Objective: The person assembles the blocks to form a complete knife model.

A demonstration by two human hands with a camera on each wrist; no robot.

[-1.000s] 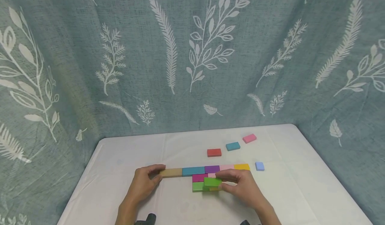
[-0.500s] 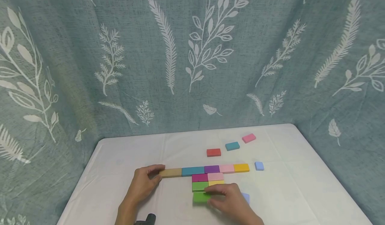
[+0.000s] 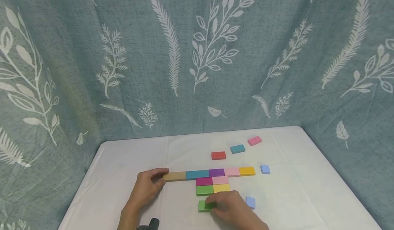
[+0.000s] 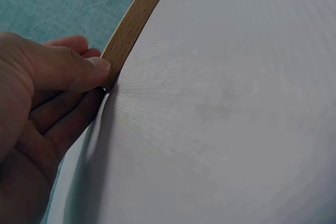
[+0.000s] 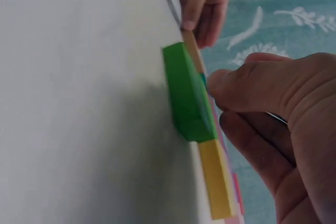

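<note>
My left hand (image 3: 147, 188) holds the left end of a tan wooden block (image 3: 174, 176), thumb on one side and fingers on the other; the left wrist view shows the thumb on that block's wood-grained end. It begins a row with teal (image 3: 197, 174), purple, pink and yellow blocks. Near the front, my right hand (image 3: 233, 207) pinches the right end of a green block (image 3: 202, 206), low over the table. Its fingers hide part of that block. Just behind, apart from it, sit another green block (image 3: 204, 190) and a pale yellow block (image 3: 221, 188), below magenta and pink ones.
Loose red (image 3: 218, 156), teal (image 3: 238, 149) and pink (image 3: 254, 140) blocks lie toward the back. Two small blue blocks (image 3: 265, 169) lie to the right, one beside my right hand. A white cloth (image 3: 129, 158) covers the table; a patterned curtain (image 3: 184, 52) hangs behind.
My right hand has carried the green block from above the lower rows toward the table's front and lowered it, uncovering the pink and pale yellow blocks. My left hand stays put.
</note>
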